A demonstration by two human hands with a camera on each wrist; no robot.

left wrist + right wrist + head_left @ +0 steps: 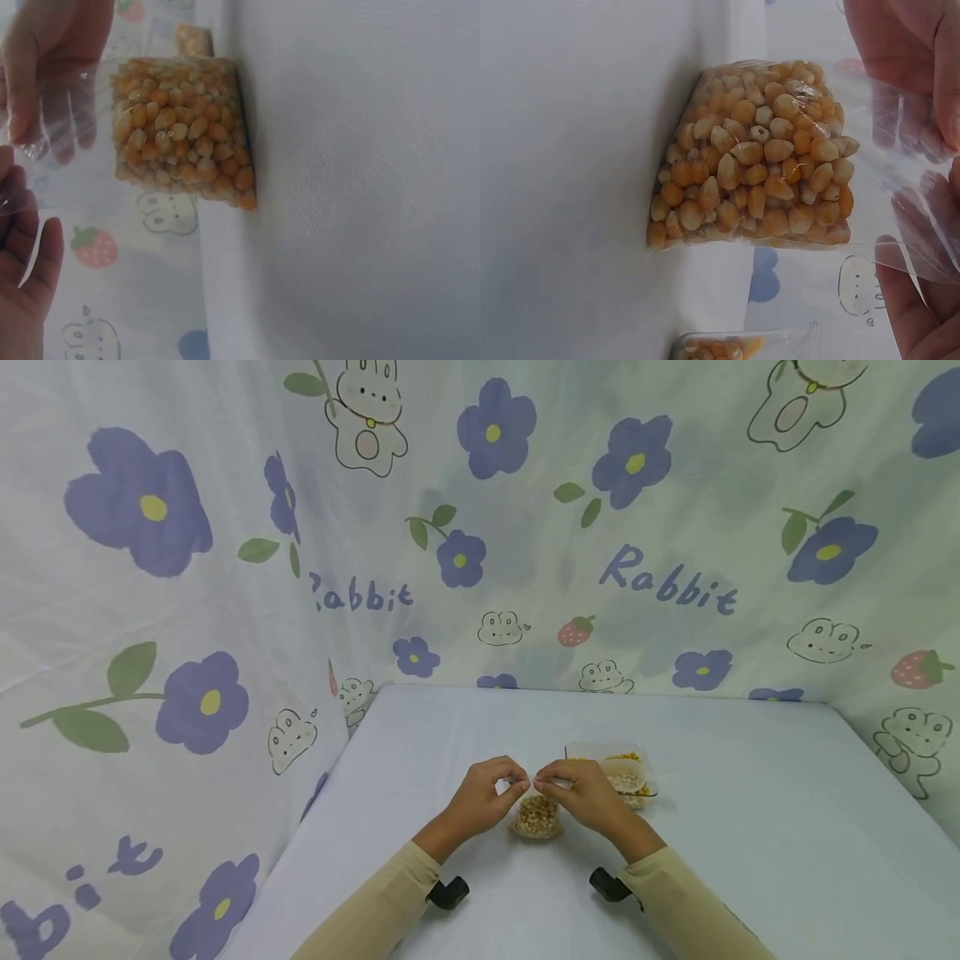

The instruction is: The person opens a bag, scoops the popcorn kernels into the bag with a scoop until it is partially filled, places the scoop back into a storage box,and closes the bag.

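A clear plastic bag of dried corn kernels [537, 817] stands upright on the table, its lower part packed full. My left hand [486, 793] pinches the loose top of the bag from the left. From the right, the thumb and fingers of my right hand [583, 791] pinch it too, with both sets of fingertips close together. The clear film rises from the kernels [180, 127] to the fingers in the left wrist view. Up close in the right wrist view, the kernels [757, 157] are orange and cream. The fingertips partly cover the bag's mouth.
Behind my right hand stands a clear rectangular container [651, 783] with yellow kernels and a paler, whitish item in it. A white cloth covers the table [787, 827]. Printed rabbit-and-flower curtains [540, 568] close off the back and sides.
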